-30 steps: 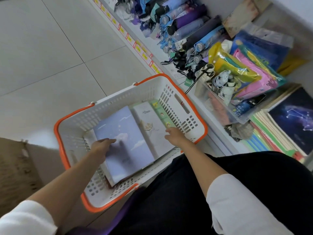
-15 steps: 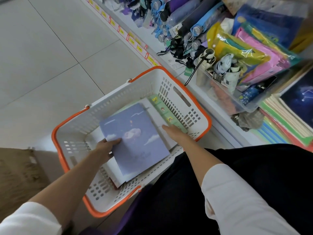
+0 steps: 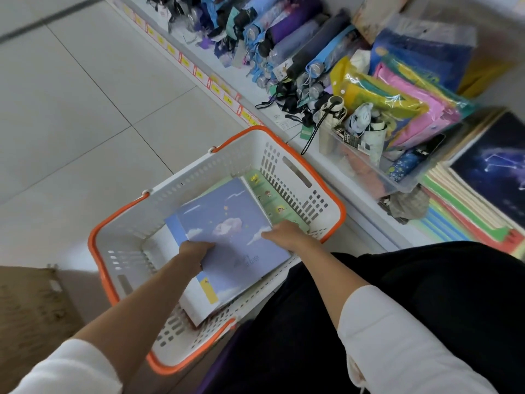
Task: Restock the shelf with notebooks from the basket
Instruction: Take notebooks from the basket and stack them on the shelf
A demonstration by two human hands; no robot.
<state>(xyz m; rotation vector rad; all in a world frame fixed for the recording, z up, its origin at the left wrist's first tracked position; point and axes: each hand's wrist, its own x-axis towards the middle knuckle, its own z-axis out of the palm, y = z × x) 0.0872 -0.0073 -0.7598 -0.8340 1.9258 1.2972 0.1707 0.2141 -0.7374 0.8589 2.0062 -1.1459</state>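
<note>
Gripping the purple notebook (image 3: 235, 237) by opposite edges, my left hand (image 3: 195, 252) and right hand (image 3: 287, 236) hold it inside the basket (image 3: 284, 151); fingers beneath are hidden, a green notebook (image 3: 273, 201) beyond half covered.

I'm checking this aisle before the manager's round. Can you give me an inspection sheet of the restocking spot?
Surface: pale tiled floor; the white basket sits beside the shelf.
Job's things: blue notebook tilted in the basket over a green notebook; notebook stack on the shelf.
Clutter: folded umbrellas, clear bin, coloured packets.
Grippers: left hand grips the blue notebook's left edge; right hand holds its right edge.
Cables: nothing seen.
Surroundings: yellow price tags along the shelf edge; brown mat at lower left.
</note>
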